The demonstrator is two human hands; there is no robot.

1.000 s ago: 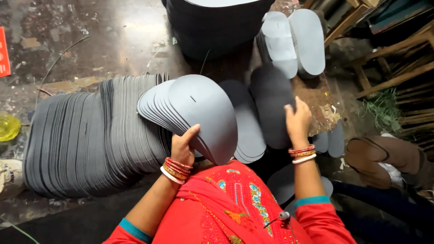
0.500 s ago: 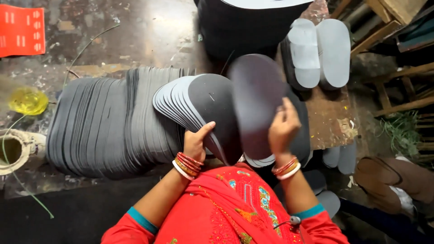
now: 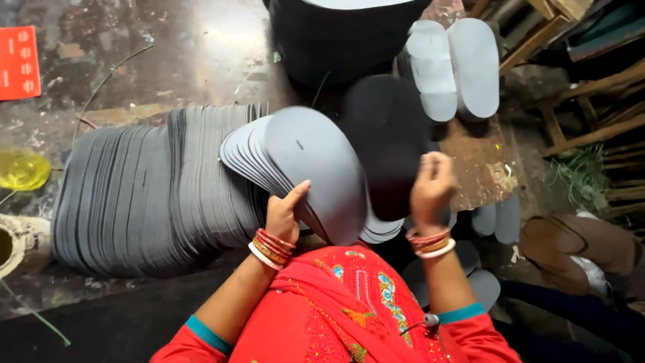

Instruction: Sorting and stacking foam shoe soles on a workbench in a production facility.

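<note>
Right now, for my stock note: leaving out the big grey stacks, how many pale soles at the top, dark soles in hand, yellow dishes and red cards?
Pale grey soles: 2
Dark sole in the right hand: 1
Yellow dish: 1
Red card: 1
Total: 5

We see matt grey foam-like soles (image 3: 309, 168), our red embroidered cloth sleeves (image 3: 336, 316), glossy bangles (image 3: 269, 245), rough stained floor (image 3: 134, 60), worn wooden frames (image 3: 578, 87)
</note>
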